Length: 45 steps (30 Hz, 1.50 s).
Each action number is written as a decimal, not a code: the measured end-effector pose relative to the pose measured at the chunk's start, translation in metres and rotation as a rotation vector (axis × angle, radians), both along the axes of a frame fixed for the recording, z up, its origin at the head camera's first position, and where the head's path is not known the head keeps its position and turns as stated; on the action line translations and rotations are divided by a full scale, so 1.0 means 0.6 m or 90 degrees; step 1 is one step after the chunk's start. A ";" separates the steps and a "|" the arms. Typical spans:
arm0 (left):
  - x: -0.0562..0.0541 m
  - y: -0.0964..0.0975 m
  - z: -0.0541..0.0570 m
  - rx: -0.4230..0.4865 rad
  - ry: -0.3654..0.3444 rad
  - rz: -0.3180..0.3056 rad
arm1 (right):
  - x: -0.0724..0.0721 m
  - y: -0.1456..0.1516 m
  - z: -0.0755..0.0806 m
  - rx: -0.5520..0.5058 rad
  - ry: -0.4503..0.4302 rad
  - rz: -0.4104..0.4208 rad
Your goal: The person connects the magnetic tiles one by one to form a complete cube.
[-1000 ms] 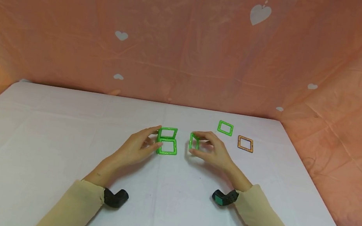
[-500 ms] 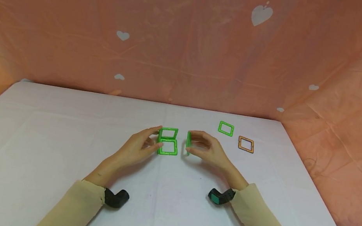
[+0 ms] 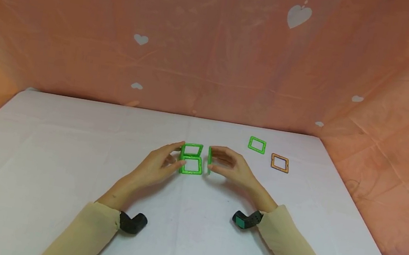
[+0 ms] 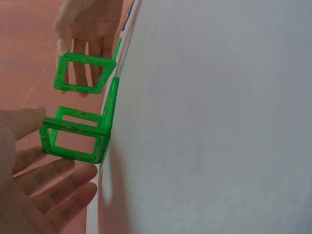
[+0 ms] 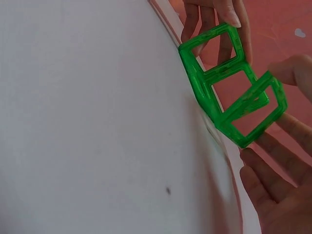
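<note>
My left hand (image 3: 151,167) holds a group of joined green square magnetic tiles (image 3: 191,157), the thumb on the near side and fingertips at the far side. One tile of the group lies flat, one stands at the back and one stands at the left. Between thumb and fingers of my right hand (image 3: 236,168), a single green magnetic tile (image 3: 209,159) stands upright, just right of the group. The left wrist view shows a narrow gap between this single tile (image 4: 87,59) and the group (image 4: 73,126). In the right wrist view the single tile (image 5: 265,125) overlaps the group.
Flat on the white table (image 3: 65,145), toward the back right, lie a loose green square tile (image 3: 251,143) and an orange square tile (image 3: 273,161). Both wrists wear black cameras. An orange cloth (image 3: 209,48) with pale hearts hangs behind the table.
My right hand has moved left, bringing its tile closer to the group and turning it edge-on to the head view. My left hand and its tiles have stayed nearly still.
</note>
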<state>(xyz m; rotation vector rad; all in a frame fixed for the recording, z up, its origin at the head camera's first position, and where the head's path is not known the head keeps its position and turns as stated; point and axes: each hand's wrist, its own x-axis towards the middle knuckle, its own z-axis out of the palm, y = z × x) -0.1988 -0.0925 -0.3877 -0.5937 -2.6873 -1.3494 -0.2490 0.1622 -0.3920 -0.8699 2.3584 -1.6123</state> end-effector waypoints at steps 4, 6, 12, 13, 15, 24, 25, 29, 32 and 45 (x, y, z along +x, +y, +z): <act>0.000 0.001 0.001 -0.005 -0.002 0.002 | -0.002 -0.003 -0.001 -0.003 -0.001 0.006; 0.000 0.001 0.001 -0.006 0.000 0.002 | -0.003 -0.004 0.000 -0.001 -0.006 0.005; -0.001 0.001 0.001 -0.005 0.000 0.004 | -0.005 -0.005 0.000 0.005 -0.016 0.012; -0.001 0.001 0.001 -0.003 -0.002 0.005 | -0.006 -0.005 -0.001 0.006 -0.016 0.013; 0.000 0.001 0.001 -0.005 -0.003 0.005 | -0.007 -0.005 -0.003 0.003 -0.017 0.018; 0.001 0.002 0.002 0.000 -0.007 0.002 | -0.009 -0.009 -0.008 -0.017 -0.051 0.027; 0.001 0.002 0.002 0.001 -0.008 0.001 | -0.009 -0.009 -0.009 -0.018 -0.053 0.028; 0.001 0.002 0.002 0.003 -0.015 0.002 | -0.010 -0.012 -0.010 -0.023 -0.056 0.029; 0.001 0.003 0.003 0.005 -0.020 0.004 | -0.008 -0.014 -0.008 -0.026 -0.062 0.026; 0.002 0.004 0.003 -0.002 -0.014 0.008 | -0.004 -0.020 -0.005 -0.024 -0.059 0.019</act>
